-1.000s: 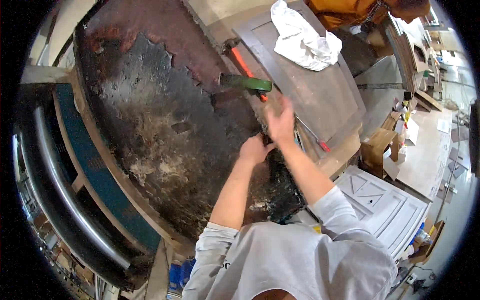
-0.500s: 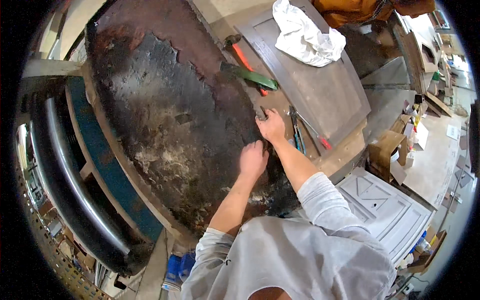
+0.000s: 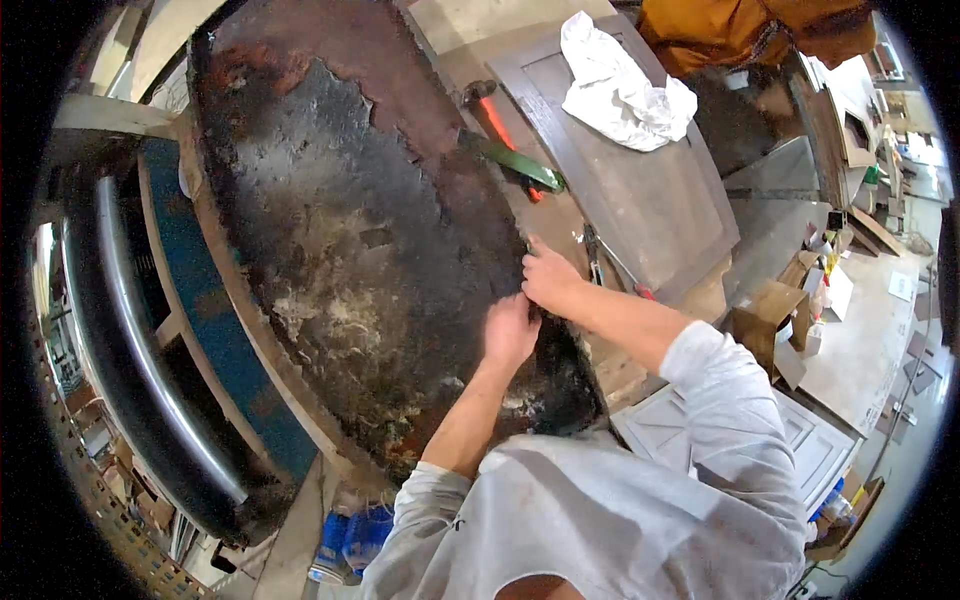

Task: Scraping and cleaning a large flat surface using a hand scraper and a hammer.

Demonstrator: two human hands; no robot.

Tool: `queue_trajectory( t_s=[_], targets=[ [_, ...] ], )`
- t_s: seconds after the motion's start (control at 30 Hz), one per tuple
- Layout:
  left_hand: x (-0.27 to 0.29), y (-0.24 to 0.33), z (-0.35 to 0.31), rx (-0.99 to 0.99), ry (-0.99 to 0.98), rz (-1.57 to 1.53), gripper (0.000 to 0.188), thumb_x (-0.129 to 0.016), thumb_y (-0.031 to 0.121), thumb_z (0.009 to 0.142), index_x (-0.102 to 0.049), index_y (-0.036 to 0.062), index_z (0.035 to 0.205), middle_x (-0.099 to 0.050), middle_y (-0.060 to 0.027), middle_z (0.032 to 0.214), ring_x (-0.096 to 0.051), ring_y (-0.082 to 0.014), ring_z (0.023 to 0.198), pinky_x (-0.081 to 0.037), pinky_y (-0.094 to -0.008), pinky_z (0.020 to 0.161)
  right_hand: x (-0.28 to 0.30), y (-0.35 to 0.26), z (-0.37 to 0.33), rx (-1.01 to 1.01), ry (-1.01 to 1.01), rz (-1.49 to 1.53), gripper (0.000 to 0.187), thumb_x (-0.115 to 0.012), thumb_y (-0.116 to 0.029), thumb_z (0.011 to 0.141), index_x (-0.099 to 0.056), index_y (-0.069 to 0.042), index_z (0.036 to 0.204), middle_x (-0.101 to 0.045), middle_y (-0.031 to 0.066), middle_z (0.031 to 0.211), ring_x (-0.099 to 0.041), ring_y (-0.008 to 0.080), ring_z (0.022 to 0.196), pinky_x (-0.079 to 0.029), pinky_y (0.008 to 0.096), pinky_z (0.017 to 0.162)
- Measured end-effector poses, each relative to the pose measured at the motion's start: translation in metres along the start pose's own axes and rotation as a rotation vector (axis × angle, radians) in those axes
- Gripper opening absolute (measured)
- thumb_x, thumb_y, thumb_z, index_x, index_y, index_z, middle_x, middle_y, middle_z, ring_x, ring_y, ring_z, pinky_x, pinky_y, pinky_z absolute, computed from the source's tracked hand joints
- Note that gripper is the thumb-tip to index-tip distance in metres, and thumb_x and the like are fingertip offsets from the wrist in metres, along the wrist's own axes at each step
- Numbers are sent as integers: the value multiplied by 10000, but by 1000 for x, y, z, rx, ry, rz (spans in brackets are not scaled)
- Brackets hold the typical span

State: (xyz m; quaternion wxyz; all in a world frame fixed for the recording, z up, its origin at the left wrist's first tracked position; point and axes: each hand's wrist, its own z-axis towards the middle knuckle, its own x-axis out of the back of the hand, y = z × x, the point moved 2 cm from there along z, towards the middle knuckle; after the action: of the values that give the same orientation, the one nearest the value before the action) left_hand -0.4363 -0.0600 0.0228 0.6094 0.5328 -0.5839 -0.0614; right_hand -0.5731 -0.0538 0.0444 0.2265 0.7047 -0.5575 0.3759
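A large dark slab (image 3: 330,190) with a flaking black and reddish-brown surface lies in front of me. Both of my hands are at its right edge. My left hand (image 3: 511,330) is closed, its fingers curled against the slab's edge. Just above and to the right, my right hand (image 3: 550,277) is closed too, with its fingertips at the same edge. Whatever is between the fingers of either hand is hidden. Beyond the right hand lie a green strip-like tool (image 3: 522,163) and an orange-handled tool (image 3: 494,120).
A brown framed panel (image 3: 640,215) with a white cloth (image 3: 625,100) on it lies to the right. Pliers (image 3: 592,250) rest beside it. Lower right is a white panelled door (image 3: 800,440); near it stands a cardboard box (image 3: 770,318). A shiny roller (image 3: 160,350) runs along the left.
My right elbow has swung outward to the right, and its forearm now covers part of the pliers. Both hands stay at the slab's edge. The whole view has shifted slightly.
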Motion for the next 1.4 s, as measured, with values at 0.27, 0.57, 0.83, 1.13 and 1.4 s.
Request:
queue_trajectory(
  t_s=[0.27,0.57,0.83,1.13,1.4],
  targets=[
    [7,4,-14,-1,41,-63,176,-702,90,735,-568,28,829,-623,-164,828,-589,-373,841,-457,-481,763,-12,-30,-10,-190,89,48,169,-578,-185,802,-743,-157,787,-694,3,846,-585,178,1014,-272,539,1110],
    [0,9,-43,-57,97,-5,202,-678,67,730,-557,44,890,-610,-161,899,-574,-362,912,-442,-472,783,-28,-62,-36,-332,337,122,141,-568,-175,782,-702,-131,780,-634,4,824,-578,172,982,-338,520,1030],
    [-9,15,-82,-32,106,18,233,-663,81,741,-557,32,943,-606,-161,943,-566,-358,947,-438,-468,815,-32,-92,-64,-410,495,264,130,-540,-178,798,-657,-126,772,-621,21,872,-569,187,995,-384,440,869],
    [2,12,-69,-117,-4,70,219,-619,43,748,-560,33,959,-604,-156,986,-550,-357,990,-443,-471,831,-45,-98,-65,-473,482,257,129,-550,-156,784,-659,-121,844,-616,13,891,-566,193,983,-376,440,855],
    [1,19,-95,-163,24,7,257,-620,25,728,-557,22,977,-589,-163,964,-539,-375,974,-430,-479,825,-46,-127,-85,-651,522,473,177,-537,-138,789,-669,-119,906,-638,20,1008,-566,185,1056,-361,421,851]
  ],
)
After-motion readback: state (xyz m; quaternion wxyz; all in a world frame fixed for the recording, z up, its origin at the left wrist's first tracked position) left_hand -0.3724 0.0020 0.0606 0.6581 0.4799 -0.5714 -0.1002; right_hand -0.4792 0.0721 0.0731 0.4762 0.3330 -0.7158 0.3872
